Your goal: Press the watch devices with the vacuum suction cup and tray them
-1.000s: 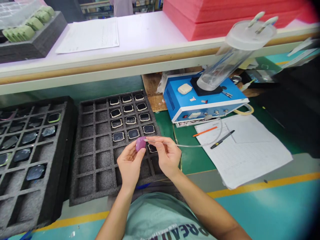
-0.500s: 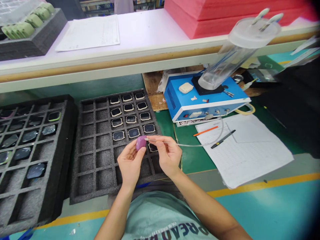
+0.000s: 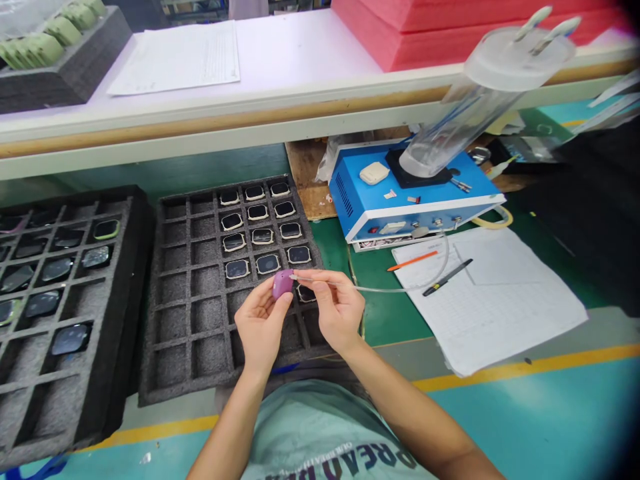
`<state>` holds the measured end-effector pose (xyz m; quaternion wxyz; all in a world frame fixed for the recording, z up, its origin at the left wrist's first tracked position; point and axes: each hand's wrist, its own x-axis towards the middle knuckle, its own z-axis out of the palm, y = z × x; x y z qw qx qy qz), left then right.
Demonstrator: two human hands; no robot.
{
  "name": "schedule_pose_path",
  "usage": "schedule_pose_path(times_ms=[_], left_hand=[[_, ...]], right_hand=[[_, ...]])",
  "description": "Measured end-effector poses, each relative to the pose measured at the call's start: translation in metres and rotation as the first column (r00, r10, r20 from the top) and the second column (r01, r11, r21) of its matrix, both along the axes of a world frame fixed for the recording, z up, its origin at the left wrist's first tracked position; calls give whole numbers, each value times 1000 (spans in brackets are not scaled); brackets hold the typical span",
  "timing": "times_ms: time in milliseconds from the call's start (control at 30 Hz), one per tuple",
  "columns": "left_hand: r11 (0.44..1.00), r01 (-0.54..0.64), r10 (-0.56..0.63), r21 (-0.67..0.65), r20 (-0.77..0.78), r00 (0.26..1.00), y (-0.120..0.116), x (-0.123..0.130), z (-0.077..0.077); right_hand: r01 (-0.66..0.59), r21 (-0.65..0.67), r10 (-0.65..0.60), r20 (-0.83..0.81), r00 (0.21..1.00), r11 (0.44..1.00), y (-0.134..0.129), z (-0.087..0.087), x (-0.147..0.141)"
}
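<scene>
Left hand [image 3: 259, 327] sits above foam tray [image 3: 207, 317], fingers curled round a smooth, rounded purple case [image 3: 283, 284]. Right hand [image 3: 340, 310], over tray's right edge, pinches a clear tube [image 3: 383, 291] at the case; join too small to read. Fingers hide case's left side.

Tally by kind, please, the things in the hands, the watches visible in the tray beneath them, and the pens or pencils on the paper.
Purple case: 1
Clear hose: 1
Watches: 13, one partly hidden
Pens or pencils: 2
Total: 17
</scene>
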<state>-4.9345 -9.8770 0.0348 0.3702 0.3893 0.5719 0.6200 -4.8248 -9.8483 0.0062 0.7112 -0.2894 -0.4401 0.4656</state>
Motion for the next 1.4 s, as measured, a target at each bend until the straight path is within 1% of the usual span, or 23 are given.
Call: schedule_pose_path(times_ms=[233, 500, 867, 1033, 1200, 1400], left_hand=[[1000, 0, 0, -7, -13, 1000, 0, 1, 1], [999, -17, 16, -34, -38, 999, 2, 0, 3], [999, -42, 42, -10, -61, 997, 7, -3, 0], [999, -52, 52, -14, -60, 997, 8, -4, 0], [999, -50, 49, -20, -47, 998, 8, -5, -2], [999, -47, 46, -17, -61, 997, 8, -5, -1]], right_hand=[[6, -25, -5, 23, 1000, 1000, 0, 0, 1], [-15, -69, 16, 16, 1000, 998, 0, -1, 0], [-34, -24, 33, -32, 999, 999, 9, 3, -3], [-45, -43, 44, -29, 999, 998, 10, 3, -3], [-33, -27, 33, -33, 999, 999, 11, 4, -4], [-43, -11, 42, -51, 998, 999, 11, 5, -4]])
